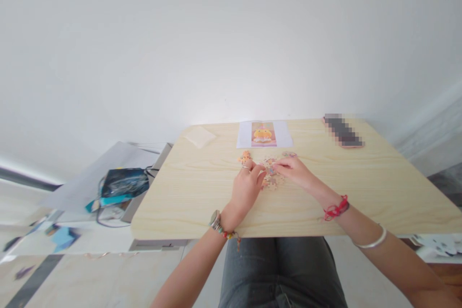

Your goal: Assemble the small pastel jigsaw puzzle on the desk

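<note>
A loose pile of small jigsaw puzzle pieces (272,183) lies on the wooden table, several of them pale side up. My left hand (247,183) comes over the pile's left side with bent fingers, thumb and forefinger drawn together; what they hold is too small to make out. At the pile's right edge, my right hand (294,171) pinches what looks like a puzzle piece between thumb and fingertips. Just beyond my left fingers sits a cluster of orange puzzle pieces (245,156). A few more pieces (289,154) lie behind my right hand.
Behind the pieces, a white sheet with a printed picture (263,134) of a yellow figure lies on the table (173,192). A pale square sheet (200,136) is at the back left, a phone (343,131) at the back right. Left of the table are a dark bag (124,183) and cables.
</note>
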Demonstrator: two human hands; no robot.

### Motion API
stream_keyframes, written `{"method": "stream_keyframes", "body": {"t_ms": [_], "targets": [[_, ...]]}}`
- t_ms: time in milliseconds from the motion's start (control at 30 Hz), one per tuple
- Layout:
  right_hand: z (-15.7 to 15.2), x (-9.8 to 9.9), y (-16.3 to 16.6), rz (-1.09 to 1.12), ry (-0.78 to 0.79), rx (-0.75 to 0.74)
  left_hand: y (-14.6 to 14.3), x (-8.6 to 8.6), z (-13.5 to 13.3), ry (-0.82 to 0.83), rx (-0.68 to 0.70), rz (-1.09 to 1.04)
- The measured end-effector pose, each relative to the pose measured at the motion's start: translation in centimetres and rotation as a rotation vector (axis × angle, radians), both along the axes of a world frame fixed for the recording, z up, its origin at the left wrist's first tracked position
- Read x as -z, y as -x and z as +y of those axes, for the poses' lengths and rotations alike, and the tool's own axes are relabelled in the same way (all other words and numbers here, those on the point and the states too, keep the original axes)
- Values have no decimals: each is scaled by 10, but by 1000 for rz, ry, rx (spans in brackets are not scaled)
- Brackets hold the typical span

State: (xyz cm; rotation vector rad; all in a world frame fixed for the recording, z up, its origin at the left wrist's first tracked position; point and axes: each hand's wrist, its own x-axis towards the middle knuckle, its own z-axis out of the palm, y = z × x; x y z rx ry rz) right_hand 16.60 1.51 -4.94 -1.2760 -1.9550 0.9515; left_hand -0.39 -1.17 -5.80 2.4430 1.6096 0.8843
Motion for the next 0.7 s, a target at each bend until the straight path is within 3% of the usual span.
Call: {"method": "stream_keyframes", "body": {"t_ms": [333, 567, 700], "targets": [[-1, -8, 11, -12, 40, 16, 5, -9, -10, -87, -45, 60], [-1, -18, 25, -117, -343, -32, 27, -16, -4, -126, -71, -16], [-3, -20, 31, -217, -471, -73, 35, -18, -2, -129, -84, 8]]}}
